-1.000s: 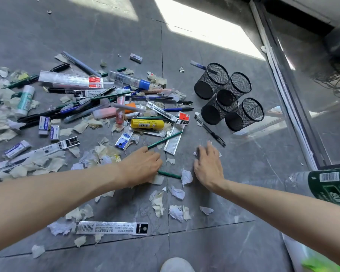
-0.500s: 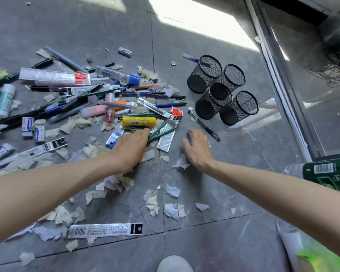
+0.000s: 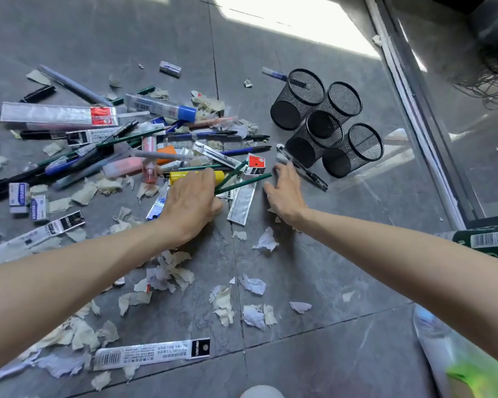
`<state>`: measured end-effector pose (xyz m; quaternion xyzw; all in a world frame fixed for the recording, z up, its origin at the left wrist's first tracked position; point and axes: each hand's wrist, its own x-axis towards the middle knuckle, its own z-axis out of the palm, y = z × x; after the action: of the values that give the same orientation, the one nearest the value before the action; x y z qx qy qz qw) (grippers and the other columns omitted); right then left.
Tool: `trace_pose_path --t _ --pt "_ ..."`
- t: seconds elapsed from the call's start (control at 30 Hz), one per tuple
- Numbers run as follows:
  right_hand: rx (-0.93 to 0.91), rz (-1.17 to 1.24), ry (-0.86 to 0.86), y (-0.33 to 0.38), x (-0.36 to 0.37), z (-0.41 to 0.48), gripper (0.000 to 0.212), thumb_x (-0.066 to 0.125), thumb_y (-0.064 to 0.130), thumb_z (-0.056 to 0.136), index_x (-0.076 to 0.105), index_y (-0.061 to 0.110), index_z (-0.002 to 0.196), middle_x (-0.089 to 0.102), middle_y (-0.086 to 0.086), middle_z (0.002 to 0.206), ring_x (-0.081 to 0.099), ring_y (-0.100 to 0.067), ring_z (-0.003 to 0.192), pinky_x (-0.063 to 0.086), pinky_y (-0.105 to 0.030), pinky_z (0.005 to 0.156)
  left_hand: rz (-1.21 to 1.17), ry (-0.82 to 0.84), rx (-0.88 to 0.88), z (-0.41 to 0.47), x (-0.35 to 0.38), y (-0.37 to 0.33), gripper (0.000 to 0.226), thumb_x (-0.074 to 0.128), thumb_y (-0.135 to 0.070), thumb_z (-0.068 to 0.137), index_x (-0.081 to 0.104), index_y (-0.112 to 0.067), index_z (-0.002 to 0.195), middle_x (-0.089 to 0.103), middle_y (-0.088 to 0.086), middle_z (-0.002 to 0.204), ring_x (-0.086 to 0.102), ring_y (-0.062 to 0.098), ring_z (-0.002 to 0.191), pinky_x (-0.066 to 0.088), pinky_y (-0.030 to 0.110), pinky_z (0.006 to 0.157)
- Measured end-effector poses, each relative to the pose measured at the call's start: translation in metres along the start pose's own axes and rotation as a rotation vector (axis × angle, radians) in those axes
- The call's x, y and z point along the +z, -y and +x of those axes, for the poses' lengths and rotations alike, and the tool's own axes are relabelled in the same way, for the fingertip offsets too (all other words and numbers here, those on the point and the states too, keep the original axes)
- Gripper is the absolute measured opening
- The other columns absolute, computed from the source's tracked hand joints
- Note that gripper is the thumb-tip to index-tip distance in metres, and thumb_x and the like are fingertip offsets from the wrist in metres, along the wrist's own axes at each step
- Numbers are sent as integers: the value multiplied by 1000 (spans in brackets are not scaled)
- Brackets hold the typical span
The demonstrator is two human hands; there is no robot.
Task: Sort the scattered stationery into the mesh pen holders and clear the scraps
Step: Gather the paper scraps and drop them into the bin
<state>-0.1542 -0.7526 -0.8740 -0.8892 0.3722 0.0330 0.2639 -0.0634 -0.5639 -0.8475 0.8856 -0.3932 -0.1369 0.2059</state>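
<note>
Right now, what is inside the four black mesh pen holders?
The mesh pen holders lie tipped on the floor, openings facing the camera. The far-left one holds a small dark object; the other three look empty, though their lower insides are dark.

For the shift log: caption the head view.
Left hand gathers green pencils; right hand open near four holders.

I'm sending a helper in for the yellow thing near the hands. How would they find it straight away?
Start at the four black mesh pen holders and look left into the stationery pile. Under the left hand's fingertips lies a stubby yellow tube with a black cap, beside green pencils. Nothing else in the pile is bright yellow.
</note>
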Motion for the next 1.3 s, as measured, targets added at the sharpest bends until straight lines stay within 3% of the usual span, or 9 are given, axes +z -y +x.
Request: trace_pose_path --t 0.27,0.4,0.63,0.73,0.83,0.97,1.07,1.2,1.3 --pt "4 -119 15 12 -5 27 57 40 21 95 21 16 149 9 -3 159 15 -28 143 15 -41 116 -74 -8 -23 12 11 8 18 45 -23 94 34 -12 102 55 9 68 48 33 61 30 35 54" --pt "21 -230 23 17 -11 39 44 36 27 97 31 18 140 25 -1 151 28 -33 130 24 -46 107 -89 10 -21 13 11 13 23 40 -35 98 37 -14 106 54 4 69 46 29 63 29 34 57" --pt "-130 -181 27 3 -15 10 18 35 10 94 45 8 110 47 -7 117 41 -35 112 36 -41 93 -41 -63 -12 23 4 13 11 47 -18 93 43 -13 102 53 5 91 50 28 76 33 36 60" --pt "-131 -230 93 -12 1 -34 45 36 15 99 30 4 142 23 -8 154 21 -28 138 18 -36 114 53 -103 39 23 8 11 17 53 -10 89 46 -11 105 49 10 98 48 29 85 30 35 64" --pt "-144 -194 186 -18 14 -79 57 30 26 103 6 11 152 -7 0 160 -4 -15 147 -3 -26 117 143 -145 67 14 14 9 34 59 0 79 49 -11 110 46 11 99 42 28 84 26 31 65" --pt "-331 -220 348 -12 10 -128 62 19 44 99 6 14 152 -8 3 159 -8 -9 146 -6 -21 116 261 -167 455 -15 20 14 45 68 5 66 57 -7 108 55 16 105 52 27 86 46 35 70" --pt "-465 -296 348 -15 4 -138 72 7 55 92 16 15 151 0 2 160 -4 -10 146 -1 -25 119 312 -17 662 -38 30 19 28 50 -5 84 56 -8 111 56 11 108 53 23 92 49 34 80" --pt "-97 -271 170 -24 -2 -111 59 23 43 101 6 18 152 -14 -2 158 -16 -17 145 -7 -34 119 280 55 395 -44 34 30 51 53 -27 91 45 1 133 48 21 132 52 34 115 46 40 96" --pt "227 -159 150 -27 -14 -80 63 25 44 101 1 15 152 -14 -9 159 -15 -25 146 -8 -37 117 228 212 386 -54 34 35 69 29 -46 97 10 -6 150 10 12 157 14 24 144 17 38 117"
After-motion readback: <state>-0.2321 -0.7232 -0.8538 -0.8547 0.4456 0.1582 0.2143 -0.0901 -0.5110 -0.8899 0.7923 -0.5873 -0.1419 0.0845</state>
